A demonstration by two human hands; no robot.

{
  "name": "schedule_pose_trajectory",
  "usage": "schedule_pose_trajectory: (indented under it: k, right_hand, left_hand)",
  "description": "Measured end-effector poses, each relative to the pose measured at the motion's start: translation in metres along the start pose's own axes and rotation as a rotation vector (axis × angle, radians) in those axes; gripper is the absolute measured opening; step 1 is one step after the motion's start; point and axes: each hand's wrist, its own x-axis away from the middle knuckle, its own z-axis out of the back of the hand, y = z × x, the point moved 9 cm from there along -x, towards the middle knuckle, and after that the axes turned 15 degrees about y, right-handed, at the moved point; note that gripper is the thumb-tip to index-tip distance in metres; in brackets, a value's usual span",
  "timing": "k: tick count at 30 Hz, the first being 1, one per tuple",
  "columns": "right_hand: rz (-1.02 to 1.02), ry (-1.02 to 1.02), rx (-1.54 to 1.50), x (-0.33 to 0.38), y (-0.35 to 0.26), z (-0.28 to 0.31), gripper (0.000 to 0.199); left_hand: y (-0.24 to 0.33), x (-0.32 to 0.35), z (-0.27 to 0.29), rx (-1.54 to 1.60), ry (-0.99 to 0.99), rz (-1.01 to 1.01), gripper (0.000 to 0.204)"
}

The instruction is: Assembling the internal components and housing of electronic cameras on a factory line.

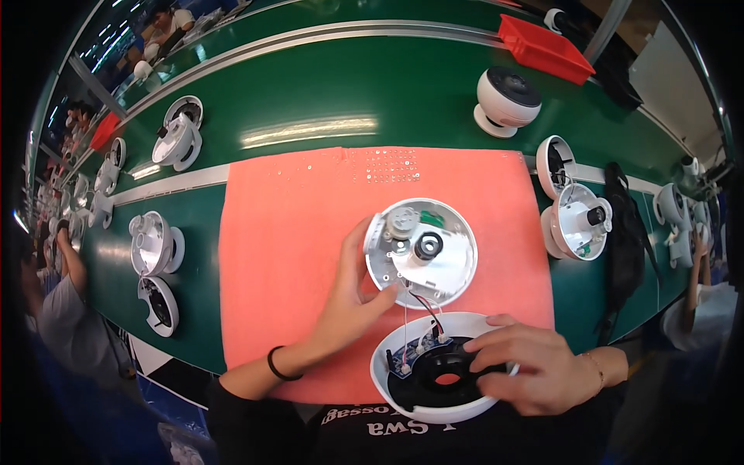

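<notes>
My left hand [349, 310] clasps white shell [457, 267]; right hand [539, 372] over cover [457, 411], can't tell its grip. Wires [427, 307] tether both. Around: screws [392, 166], pink mat [287, 232], camera unit [508, 105], red tray [546, 53].

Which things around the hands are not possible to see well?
- Head view, left hand: partly hidden behind the upper shell.
- Head view, white thing at right hand: too small to identify.
- Head view, lower shell: right part covered by that hand.
- Head view, silver bits on the mat: too small to identify.
</notes>
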Motion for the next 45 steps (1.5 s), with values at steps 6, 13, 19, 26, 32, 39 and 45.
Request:
schedule_pose_trajectory:
  k: [6,13,19,26,32,39,45]
  right_hand:
    - [-0.364,-0.032,-0.388,0.002,0.040,0.010,0.038]
    - [-0.632,-0.084,-0.418,0.008,0.059,0.005,0.040]
    - [-0.968,-0.119,-0.561,0.013,0.096,-0.022,0.040]
    - [-1.113,-0.132,-0.816,0.013,0.099,-0.034,0.036]
    - [-0.995,-0.234,-0.677,0.006,0.096,-0.042,0.034]
    - [-1.057,-0.207,-0.662,0.008,0.090,-0.049,0.035]
    - [-0.917,-0.117,-0.508,-0.009,0.086,-0.041,0.025]
  left_hand:
    - [0.001,0.017,-0.006,-0.131,-0.517,0.269,0.077]
    - [0.054,0.047,0.009,-0.653,-0.362,-0.649,0.061]
    - [0.041,0.076,0.018,-0.639,-0.198,-0.619,0.035]
    - [0.031,0.087,0.025,-0.589,-0.187,-0.507,0.032]
    - [0.028,0.085,0.010,-0.657,-0.370,-0.553,0.039]
    - [0.029,0.075,0.049,-0.409,-0.099,-0.357,0.041]
    - [0.051,0.062,0.032,-0.700,-0.047,-0.373,0.062]
